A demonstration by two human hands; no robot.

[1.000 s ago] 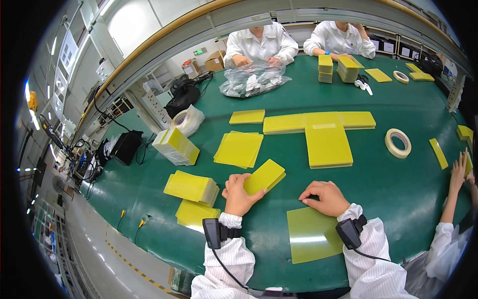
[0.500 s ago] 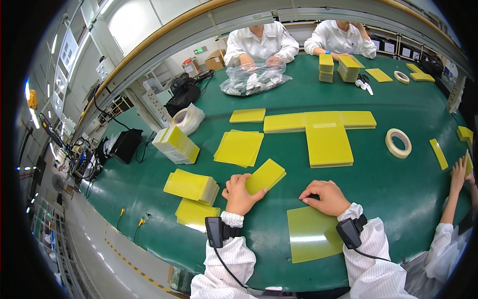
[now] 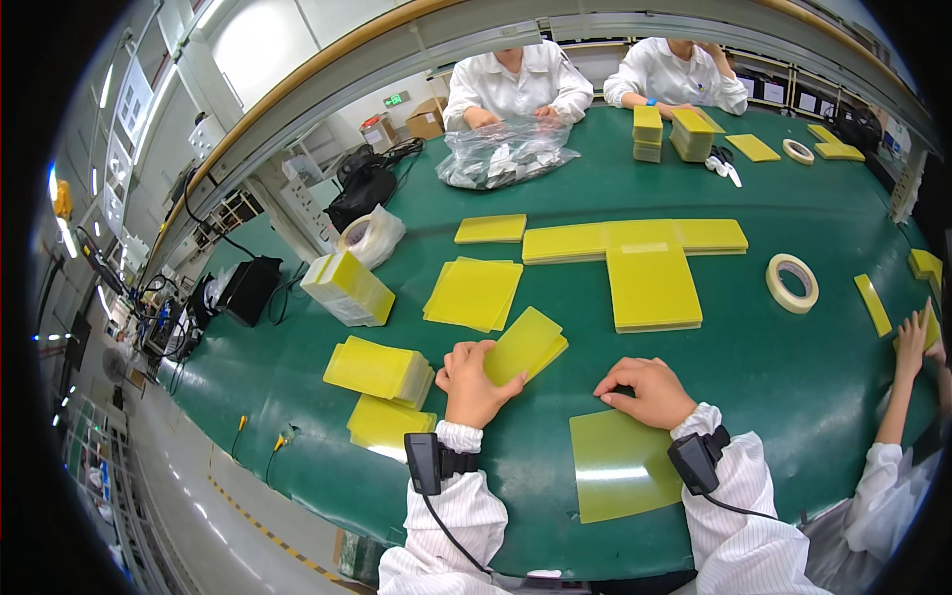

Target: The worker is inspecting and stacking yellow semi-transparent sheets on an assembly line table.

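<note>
My left hand [image 3: 470, 389] grips a small stack of yellow sheets [image 3: 526, 345] between thumb and fingers, tilted up to the right. Its top sheet is fanned slightly out of line with those below. My right hand [image 3: 650, 394] rests with curled fingers, thumb close to the index finger, and nothing shows in it. Under its wrist side lies a larger, see-through yellow sheet [image 3: 620, 476], flat on the green table [image 3: 535, 446]. Left of my left hand stand a thick stack of yellow sheets [image 3: 375, 369] and a lower pile [image 3: 387, 426].
Beyond my hands lie a loose pile of square yellow sheets [image 3: 473, 295], a T-shaped group of yellow stacks [image 3: 654, 288] and a tape roll [image 3: 792, 284]. A wrapped stack [image 3: 347, 288] stands left. Co-workers sit across; another person's hand [image 3: 910, 342] is at right.
The top sheet in my left hand has slid up and left, out of line with the others. My right hand has hardly moved.
</note>
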